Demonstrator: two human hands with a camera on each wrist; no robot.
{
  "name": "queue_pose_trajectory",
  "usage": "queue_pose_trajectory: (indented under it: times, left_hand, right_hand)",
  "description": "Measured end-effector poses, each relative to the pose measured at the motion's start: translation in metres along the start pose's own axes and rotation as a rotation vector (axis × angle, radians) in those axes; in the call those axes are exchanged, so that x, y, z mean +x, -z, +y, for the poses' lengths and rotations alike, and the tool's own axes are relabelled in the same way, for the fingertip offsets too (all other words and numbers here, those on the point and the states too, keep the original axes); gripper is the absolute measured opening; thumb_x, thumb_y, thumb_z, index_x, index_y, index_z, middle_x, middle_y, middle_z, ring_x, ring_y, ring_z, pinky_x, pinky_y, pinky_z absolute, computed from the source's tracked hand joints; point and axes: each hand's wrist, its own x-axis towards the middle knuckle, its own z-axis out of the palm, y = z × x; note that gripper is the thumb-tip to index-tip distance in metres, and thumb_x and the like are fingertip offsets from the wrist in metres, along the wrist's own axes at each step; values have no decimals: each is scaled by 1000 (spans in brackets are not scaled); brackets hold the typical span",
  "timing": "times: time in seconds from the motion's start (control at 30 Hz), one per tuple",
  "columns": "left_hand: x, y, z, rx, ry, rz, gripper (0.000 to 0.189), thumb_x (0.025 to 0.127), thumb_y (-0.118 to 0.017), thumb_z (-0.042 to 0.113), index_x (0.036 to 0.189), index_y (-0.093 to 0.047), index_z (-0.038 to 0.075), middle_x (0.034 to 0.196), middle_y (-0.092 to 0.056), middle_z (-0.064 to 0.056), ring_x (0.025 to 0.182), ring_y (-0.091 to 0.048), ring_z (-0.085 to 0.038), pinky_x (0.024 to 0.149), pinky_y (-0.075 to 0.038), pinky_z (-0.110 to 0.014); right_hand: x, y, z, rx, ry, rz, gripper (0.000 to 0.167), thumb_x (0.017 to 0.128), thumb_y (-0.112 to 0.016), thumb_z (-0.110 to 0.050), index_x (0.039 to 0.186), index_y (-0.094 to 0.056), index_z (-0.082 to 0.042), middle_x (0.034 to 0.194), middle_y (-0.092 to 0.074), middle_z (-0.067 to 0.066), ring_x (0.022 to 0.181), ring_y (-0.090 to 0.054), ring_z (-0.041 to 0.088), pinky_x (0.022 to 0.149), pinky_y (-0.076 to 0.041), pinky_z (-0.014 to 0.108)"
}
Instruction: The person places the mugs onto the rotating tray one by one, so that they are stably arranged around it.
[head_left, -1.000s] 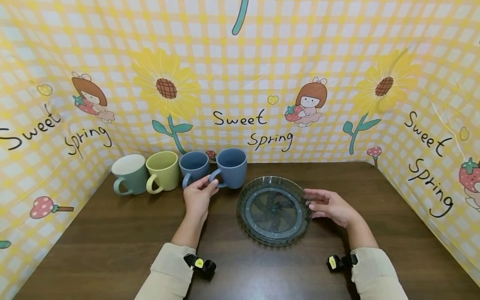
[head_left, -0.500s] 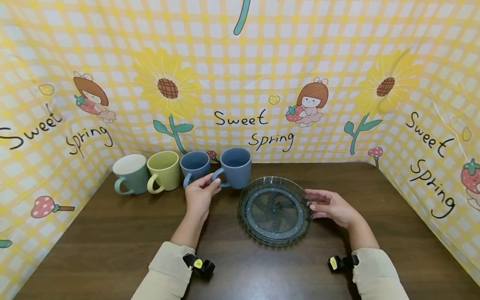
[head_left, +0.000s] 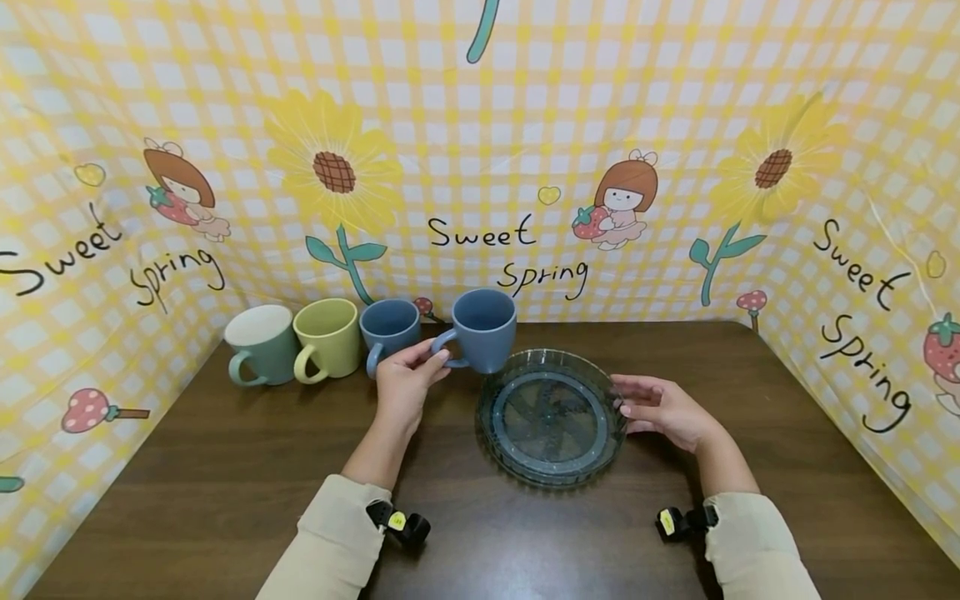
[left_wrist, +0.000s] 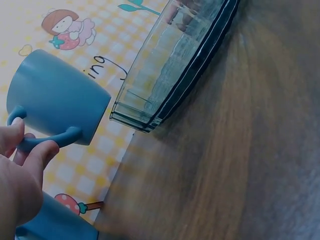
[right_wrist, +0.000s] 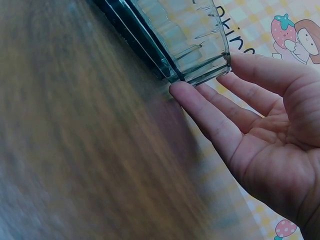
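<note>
In the head view my left hand (head_left: 403, 387) pinches the handle of a blue mug (head_left: 487, 337), thumb and fingers closed on it. The mug is upright and lifted, just beyond the left rim of a round clear glass dish (head_left: 551, 421). A small gap between mug (left_wrist: 55, 95) and dish (left_wrist: 145, 107) shows in the left wrist view. My right hand (head_left: 667, 412) touches the dish's right side. In the right wrist view its fairly straight fingers (right_wrist: 210, 115) rest against the dish's wall and base edge.
Left of the lifted mug stand a second blue mug (head_left: 390, 325), a yellow-green mug (head_left: 327, 342) and a green mug with white inside (head_left: 262, 346), in a row. A checked cloth (head_left: 480, 167) hangs behind the brown wooden table (head_left: 225, 500).
My left hand has moved the blue mug rightward and slightly up, away from the row and closer to the dish. The right hand and the dish have stayed in place.
</note>
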Motion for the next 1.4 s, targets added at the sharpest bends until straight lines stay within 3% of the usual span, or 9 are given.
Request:
queue_pose_trajectory:
  times: [0.27, 0.77, 1.17, 1.4]
  left_hand:
    - [-1, -4, 3, 28, 6, -55, 32, 83, -72, -8, 114, -65, -14, 86, -65, -11, 75, -68, -14, 72, -61, -31]
    - [2, -16, -1, 36, 51, -142, 29, 85, -70, -10, 113, -64, -16, 82, -66, -8, 78, -69, -17, 72, -61, -31]
    - [8, -17, -4, 77, 113, -282, 30, 89, -66, -8, 119, -63, -11, 107, -66, -25, 87, -71, -18, 80, -59, -35]
    - [15, -21, -7, 106, 156, -312, 28, 90, -65, -6, 118, -65, -9, 116, -63, -31, 88, -71, -18, 83, -58, -37]
  right_hand:
    - [1, 1, 0, -4, 1, -3, 60, 95, -60, -1, 144, -29, 14, 144, -32, 38, 112, -58, 15, 82, -58, 37]
    - [1, 1, 1, 4, 7, -5, 60, 95, -60, 0, 144, -29, 14, 144, -31, 39, 111, -58, 15, 82, -59, 37]
    - [2, 1, 1, 4, 8, -10, 60, 95, -60, 0, 144, -29, 15, 144, -31, 39, 110, -59, 14, 82, -59, 37]
    - [1, 1, 1, 5, 7, -8, 60, 95, -60, 0, 144, -29, 15, 143, -32, 40, 111, -59, 14, 82, -59, 37]
